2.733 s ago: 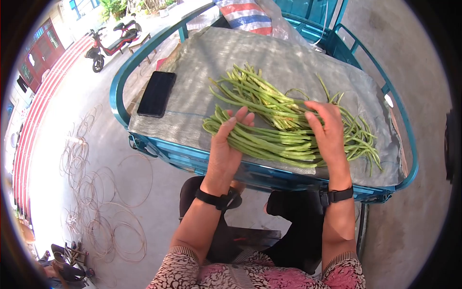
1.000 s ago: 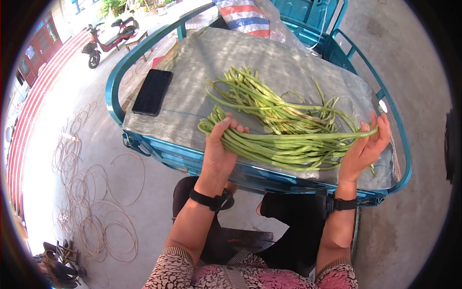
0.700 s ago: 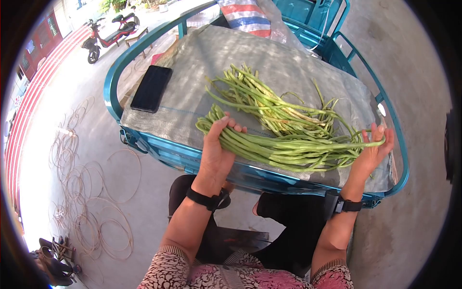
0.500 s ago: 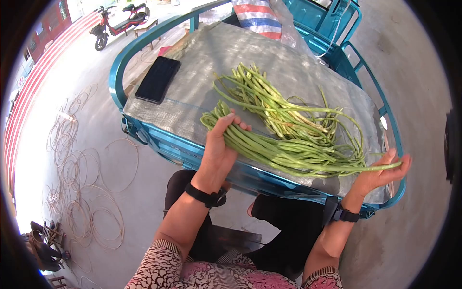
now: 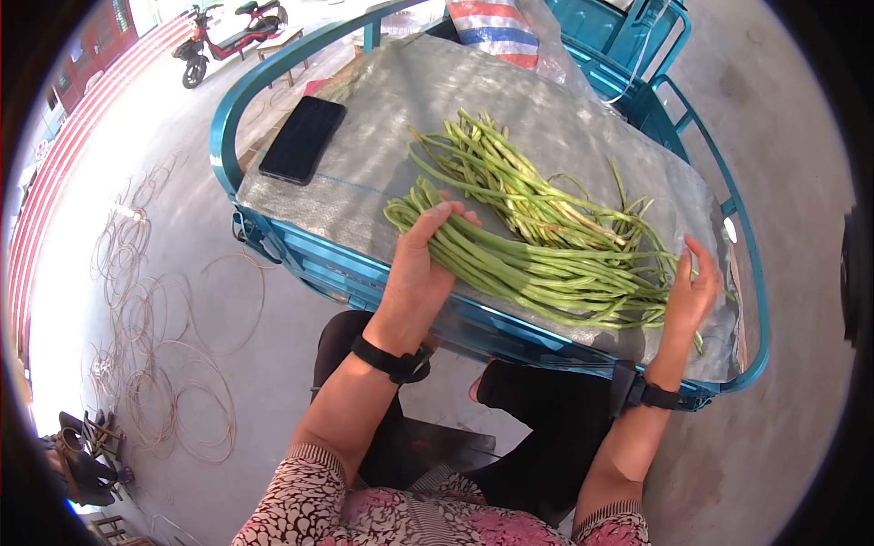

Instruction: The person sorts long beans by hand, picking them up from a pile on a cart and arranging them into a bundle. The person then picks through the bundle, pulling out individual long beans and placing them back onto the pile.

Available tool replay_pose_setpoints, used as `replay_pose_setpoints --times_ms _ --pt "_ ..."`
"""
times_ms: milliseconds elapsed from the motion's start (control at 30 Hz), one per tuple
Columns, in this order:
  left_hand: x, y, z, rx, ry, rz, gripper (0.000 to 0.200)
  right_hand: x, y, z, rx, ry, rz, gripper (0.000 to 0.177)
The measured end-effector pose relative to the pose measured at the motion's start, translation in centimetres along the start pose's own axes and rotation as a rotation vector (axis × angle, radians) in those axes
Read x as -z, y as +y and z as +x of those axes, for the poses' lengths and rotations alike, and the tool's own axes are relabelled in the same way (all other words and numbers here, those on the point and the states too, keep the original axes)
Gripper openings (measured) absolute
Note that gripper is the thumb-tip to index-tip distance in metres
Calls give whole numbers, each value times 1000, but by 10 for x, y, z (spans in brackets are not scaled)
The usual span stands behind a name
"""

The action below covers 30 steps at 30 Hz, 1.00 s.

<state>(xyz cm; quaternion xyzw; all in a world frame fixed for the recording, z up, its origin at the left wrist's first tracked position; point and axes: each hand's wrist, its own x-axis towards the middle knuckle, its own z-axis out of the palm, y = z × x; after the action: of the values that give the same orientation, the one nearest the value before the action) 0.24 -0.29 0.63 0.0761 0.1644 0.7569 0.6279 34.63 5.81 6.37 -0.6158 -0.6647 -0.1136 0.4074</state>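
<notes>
A bundle of long green beans (image 5: 537,278) lies toward the near edge of a grey woven sheet. My left hand (image 5: 428,250) is wrapped around its left end, with the thumb on top. At the bundle's right end, my right hand (image 5: 695,287) is raised with its fingers apart; nothing shows between them. Thin bean tips reach in behind and below that hand. Behind the held bundle lies a second pile of long beans (image 5: 519,187), more yellowed and with brownish patches.
The grey sheet (image 5: 364,91) covers the bed of a blue cargo tricycle (image 5: 337,273) with metal side rails. A black phone (image 5: 303,139) lies at its left. A striped bag (image 5: 496,32) sits at the back. Coiled wire (image 5: 146,364) and a red scooter (image 5: 228,36) are on the left.
My right hand has let go of the bean ends it held and moved left and slightly up, its fingers now raised. My left hand keeps its hold on the bundle.
</notes>
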Motion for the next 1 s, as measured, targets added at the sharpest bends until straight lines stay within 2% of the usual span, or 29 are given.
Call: replay_pose_setpoints --times_ms 67,100,167,267,400,433,533,567,700,800,1000 --pt "4 1 1 4 -14 12 19 -11 -53 -5 -33 -23 369 18" --pt "4 0 2 15 -28 26 19 -23 -85 -11 128 -135 329 18" --pt "9 0 5 39 -70 -2 21 -37 -109 -14 218 -194 409 20" --pt "7 2 3 50 -43 7 22 -59 -116 -12 369 -277 216 20" --pt "4 3 1 50 -63 51 22 -61 -123 -14 317 -328 249 17" --pt "4 4 1 55 -78 57 22 -57 -125 -14 364 -280 235 15" --pt "5 4 1 65 -108 50 24 -51 -128 -14 198 -227 602 11" --pt "5 4 2 71 -111 39 26 -42 -129 -15 98 -341 755 9" --pt "1 5 -1 88 -107 22 31 -5 -121 -14 306 -524 637 6" --pt "1 3 -1 62 -110 10 33 5 -111 -15 403 -600 693 7" --pt "-2 4 -3 64 -86 34 33 9 -102 -17 344 -630 635 9"
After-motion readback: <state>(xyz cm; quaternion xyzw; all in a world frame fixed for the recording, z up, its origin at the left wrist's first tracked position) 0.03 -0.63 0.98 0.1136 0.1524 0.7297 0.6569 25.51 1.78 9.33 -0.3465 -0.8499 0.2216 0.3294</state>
